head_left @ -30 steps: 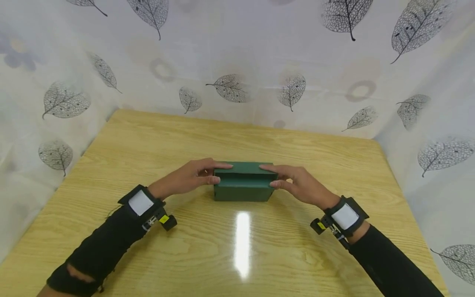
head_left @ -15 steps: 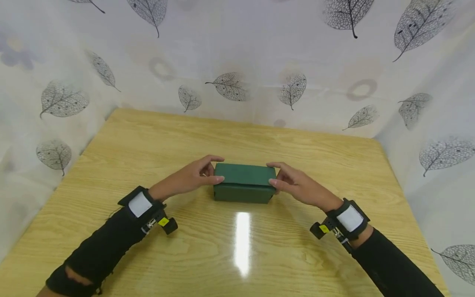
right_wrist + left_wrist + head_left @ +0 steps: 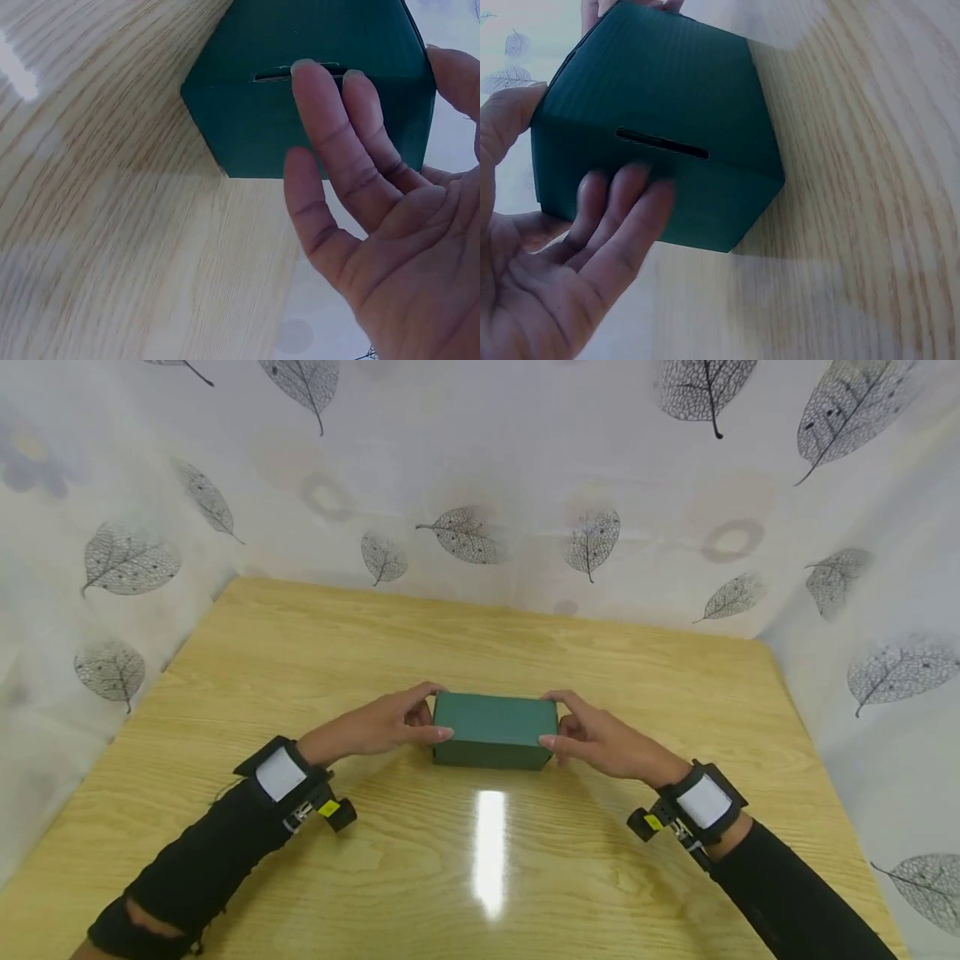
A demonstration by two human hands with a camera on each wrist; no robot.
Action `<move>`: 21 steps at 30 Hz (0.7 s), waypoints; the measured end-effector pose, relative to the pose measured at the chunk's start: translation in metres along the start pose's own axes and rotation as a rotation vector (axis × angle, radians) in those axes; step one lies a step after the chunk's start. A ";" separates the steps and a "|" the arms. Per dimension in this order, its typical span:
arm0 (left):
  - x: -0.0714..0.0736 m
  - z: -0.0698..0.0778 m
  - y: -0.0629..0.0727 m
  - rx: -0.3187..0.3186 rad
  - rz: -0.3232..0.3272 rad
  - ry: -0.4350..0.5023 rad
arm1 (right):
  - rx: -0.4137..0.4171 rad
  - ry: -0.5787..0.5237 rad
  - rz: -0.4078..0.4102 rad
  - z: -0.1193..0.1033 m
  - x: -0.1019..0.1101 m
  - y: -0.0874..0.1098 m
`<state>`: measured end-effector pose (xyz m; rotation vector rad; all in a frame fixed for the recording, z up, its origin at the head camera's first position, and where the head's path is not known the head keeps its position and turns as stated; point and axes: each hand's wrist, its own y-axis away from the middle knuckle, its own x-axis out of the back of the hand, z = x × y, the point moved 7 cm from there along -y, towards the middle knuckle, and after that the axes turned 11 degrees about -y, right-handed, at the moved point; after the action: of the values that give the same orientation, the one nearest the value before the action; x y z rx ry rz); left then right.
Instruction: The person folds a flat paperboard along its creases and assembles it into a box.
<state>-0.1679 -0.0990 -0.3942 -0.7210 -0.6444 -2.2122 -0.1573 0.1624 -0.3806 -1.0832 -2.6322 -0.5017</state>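
A small green cardboard box [image 3: 495, 718] sits on the table with its lid down flat over the top. My left hand [image 3: 381, 725] grips its left end, the thumb on the front top edge and the index finger at the back corner. At the opposite end, my right hand [image 3: 609, 742] holds it in the same way. A narrow dark slot [image 3: 662, 142] shows near the box's left end in the left wrist view, with several fingertips just beside it. In the right wrist view, fingers [image 3: 322, 105] partly cover a similar slot [image 3: 271, 75]. The inside of the box is hidden.
The wooden table [image 3: 360, 877] carries a bright light reflection [image 3: 491, 852] in front of the box. A pale curtain [image 3: 517, 460] printed with leaves hangs behind it and along both sides. Each wrist wears a black strap [image 3: 281, 772] with a small camera.
The lid has come forward and down, covering the gap that showed at the front. My thumbs have slid down slightly with the front edge, and the index fingers now sit at the back corners.
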 end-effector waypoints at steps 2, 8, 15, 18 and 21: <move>0.001 0.001 0.001 -0.009 0.020 -0.038 | 0.016 0.024 0.016 -0.001 -0.001 0.002; 0.008 0.007 0.002 -0.087 0.129 -0.080 | 0.071 0.111 0.065 -0.007 -0.001 0.004; 0.007 0.007 -0.005 -0.154 0.169 -0.085 | 0.089 0.213 0.108 -0.006 -0.003 0.000; 0.000 0.001 -0.011 -0.141 0.148 -0.196 | 0.088 0.252 0.066 0.002 -0.010 -0.004; -0.009 -0.006 -0.018 -0.130 0.123 -0.294 | 0.099 0.305 0.024 0.009 -0.016 -0.009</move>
<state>-0.1778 -0.0878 -0.4081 -1.1373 -0.5840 -2.0669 -0.1535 0.1497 -0.3966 -0.9260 -2.3495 -0.4831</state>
